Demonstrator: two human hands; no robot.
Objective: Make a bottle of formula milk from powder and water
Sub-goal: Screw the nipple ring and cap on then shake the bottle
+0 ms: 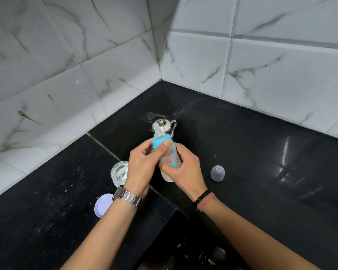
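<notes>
In front of the steel kettle point(163, 127), the feeding bottle point(169, 158) was held in both grips above the black table point(261, 172).

The bottle's long axis ran away from the person, teat end tipped toward the kettle, base nearest the wrists. The right hand point(185, 170) wrapped the printed body; the left hand point(144, 164) pinched the blue collar point(160, 142), apparently placed to twist it. Both were equally near. Counted: one bottle, one kettle, one clear cap point(217, 173) right of the kettle and nearer the person, one glass jar point(119, 172) and one pale lid point(103, 205) to its left, also nearer.
</notes>
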